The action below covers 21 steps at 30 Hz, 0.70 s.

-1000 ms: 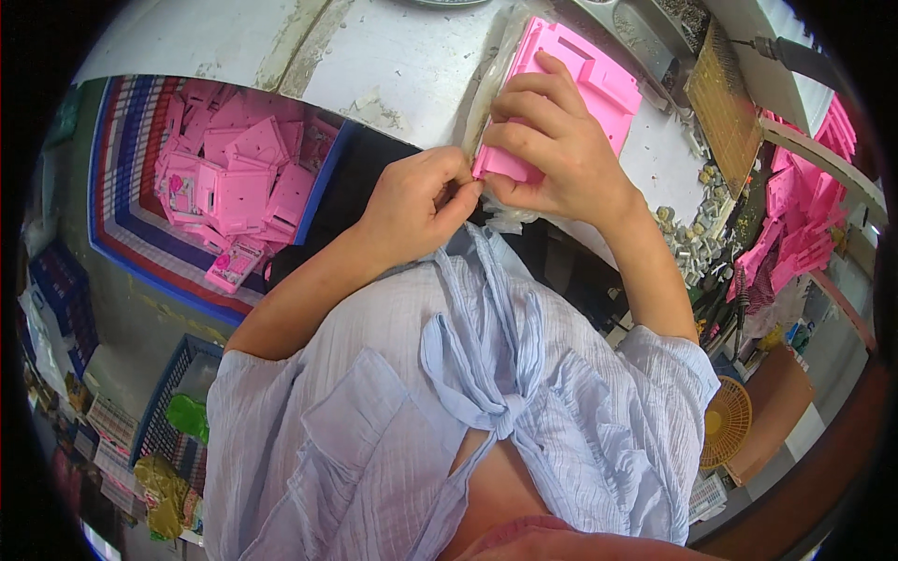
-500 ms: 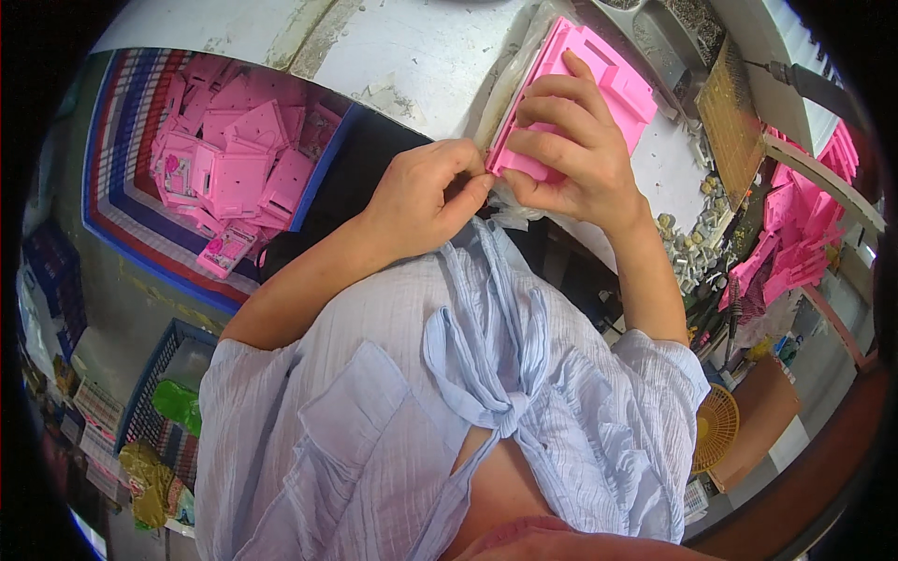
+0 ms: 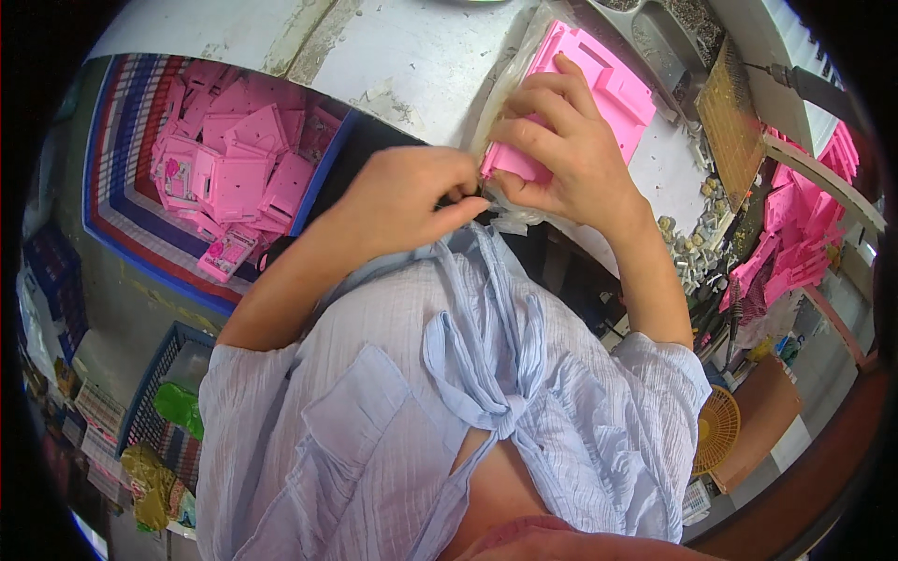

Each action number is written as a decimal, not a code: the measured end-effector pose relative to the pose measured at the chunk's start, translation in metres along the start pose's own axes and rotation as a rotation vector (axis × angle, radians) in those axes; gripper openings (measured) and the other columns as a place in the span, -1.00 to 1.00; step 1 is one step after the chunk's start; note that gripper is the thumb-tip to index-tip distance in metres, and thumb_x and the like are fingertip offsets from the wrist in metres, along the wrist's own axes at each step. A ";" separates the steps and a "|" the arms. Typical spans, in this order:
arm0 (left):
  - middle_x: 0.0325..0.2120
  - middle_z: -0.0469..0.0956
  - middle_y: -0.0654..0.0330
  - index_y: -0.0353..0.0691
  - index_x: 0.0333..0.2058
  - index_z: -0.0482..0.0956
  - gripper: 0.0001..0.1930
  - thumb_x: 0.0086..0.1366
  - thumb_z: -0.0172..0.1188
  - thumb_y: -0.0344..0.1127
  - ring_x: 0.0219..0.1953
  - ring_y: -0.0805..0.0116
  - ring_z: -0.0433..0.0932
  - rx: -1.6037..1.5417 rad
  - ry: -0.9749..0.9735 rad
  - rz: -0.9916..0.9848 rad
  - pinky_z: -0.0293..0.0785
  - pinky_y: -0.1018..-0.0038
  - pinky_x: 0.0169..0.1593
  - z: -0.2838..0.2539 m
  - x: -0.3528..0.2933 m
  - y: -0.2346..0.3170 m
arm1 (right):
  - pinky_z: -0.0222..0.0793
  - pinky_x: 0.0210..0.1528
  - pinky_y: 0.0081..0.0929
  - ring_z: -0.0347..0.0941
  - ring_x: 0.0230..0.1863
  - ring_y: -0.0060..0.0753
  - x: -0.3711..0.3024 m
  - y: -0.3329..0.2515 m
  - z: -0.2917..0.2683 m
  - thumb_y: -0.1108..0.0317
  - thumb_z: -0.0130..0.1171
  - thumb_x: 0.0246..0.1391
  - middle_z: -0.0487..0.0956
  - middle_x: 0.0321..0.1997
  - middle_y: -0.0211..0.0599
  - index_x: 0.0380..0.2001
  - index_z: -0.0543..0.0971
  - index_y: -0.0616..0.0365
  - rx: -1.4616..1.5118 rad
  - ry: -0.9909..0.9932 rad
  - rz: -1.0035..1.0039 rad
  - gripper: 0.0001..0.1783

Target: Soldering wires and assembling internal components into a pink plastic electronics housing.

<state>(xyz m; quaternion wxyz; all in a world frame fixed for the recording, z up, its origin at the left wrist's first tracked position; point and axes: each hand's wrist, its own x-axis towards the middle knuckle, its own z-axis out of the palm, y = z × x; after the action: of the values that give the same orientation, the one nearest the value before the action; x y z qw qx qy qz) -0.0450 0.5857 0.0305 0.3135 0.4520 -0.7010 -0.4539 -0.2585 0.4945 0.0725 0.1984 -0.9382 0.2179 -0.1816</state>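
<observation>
A pink plastic housing panel [image 3: 613, 89] with raised ribs and recesses lies on the edge of the white worktable. My right hand [image 3: 566, 140] grips it, the fingers spread over its face and the thumb at its near edge. Close by the panel's near left corner is my left hand [image 3: 407, 192], its fingers loosely curled and its thumb stretched away from them. No object shows between that thumb and the fingers. Clear plastic sheeting [image 3: 510, 220] lies under the panel and hangs at the table's edge.
On the left stands a blue-rimmed, striped fabric-lined bin [image 3: 117, 159] heaped with pink panels [image 3: 238, 178]. A grey metal tray [image 3: 659, 37], small metal parts [image 3: 692, 252] and a power screwdriver [image 3: 809, 84] are at the right. More pink parts [image 3: 795, 234] lie beyond, near a yellow basket [image 3: 716, 425].
My left thumb has come away from the panel's corner, so the pinch there has loosened. My right hand has shifted slightly left across the panel, which stays in nearly the same place.
</observation>
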 end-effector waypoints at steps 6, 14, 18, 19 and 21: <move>-0.43 0.58 0.15 -0.25 -0.32 0.67 -0.85 0.21 0.30 -0.30 -0.39 0.27 0.54 0.492 0.510 0.069 0.45 0.35 -0.27 -0.092 0.084 -0.014 | 0.22 0.35 -0.24 0.39 0.14 -0.06 0.008 -0.001 -0.022 0.37 0.43 -0.21 0.47 0.05 -0.12 0.22 0.41 0.16 0.404 0.017 0.189 -0.18; -0.32 0.58 0.09 -0.16 -0.45 0.70 -0.87 0.09 0.32 -0.25 -0.16 0.04 0.53 0.783 0.204 0.022 0.36 0.11 -0.07 -0.113 0.151 -0.027 | 0.55 -0.03 -0.44 0.65 -0.21 -0.36 0.049 0.052 -0.056 0.59 0.21 0.16 0.68 -0.19 -0.26 -0.12 0.67 0.30 0.169 0.339 0.224 -0.79; -0.41 0.61 0.16 -0.22 -0.33 0.68 -0.86 0.23 0.27 -0.29 -0.32 0.17 0.58 0.798 0.362 0.257 0.44 0.26 -0.21 -0.108 0.164 -0.057 | 0.37 -0.01 -0.15 0.44 -0.07 -0.11 0.138 0.106 -0.017 0.30 0.23 -0.07 0.65 -0.39 -0.21 -0.48 0.71 0.07 -0.468 0.027 0.072 -0.86; -0.40 0.61 0.16 -0.21 -0.33 0.68 -0.85 0.22 0.27 -0.27 -0.29 0.14 0.58 0.800 0.375 0.227 0.43 0.22 -0.19 -0.106 0.162 -0.053 | 0.37 -0.02 -0.14 0.46 -0.08 -0.11 0.147 0.109 -0.012 0.28 0.23 -0.07 0.65 -0.38 -0.22 -0.48 0.71 0.07 -0.510 -0.013 0.077 -0.85; -0.40 0.60 0.15 -0.21 -0.34 0.68 -0.85 0.22 0.26 -0.26 -0.26 0.10 0.57 0.797 0.394 0.198 0.41 0.19 -0.18 -0.105 0.160 -0.049 | 0.38 -0.02 -0.11 0.49 -0.09 -0.12 0.159 0.114 -0.009 0.25 0.22 -0.05 0.66 -0.36 -0.23 -0.49 0.71 0.06 -0.589 -0.091 0.079 -0.83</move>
<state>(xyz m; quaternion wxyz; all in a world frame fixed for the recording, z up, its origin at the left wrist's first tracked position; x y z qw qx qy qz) -0.0014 0.3929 0.0315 0.2846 0.5458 -0.7878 -0.0220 -0.1669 0.3210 0.0690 -0.0659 -0.9533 0.2885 -0.0603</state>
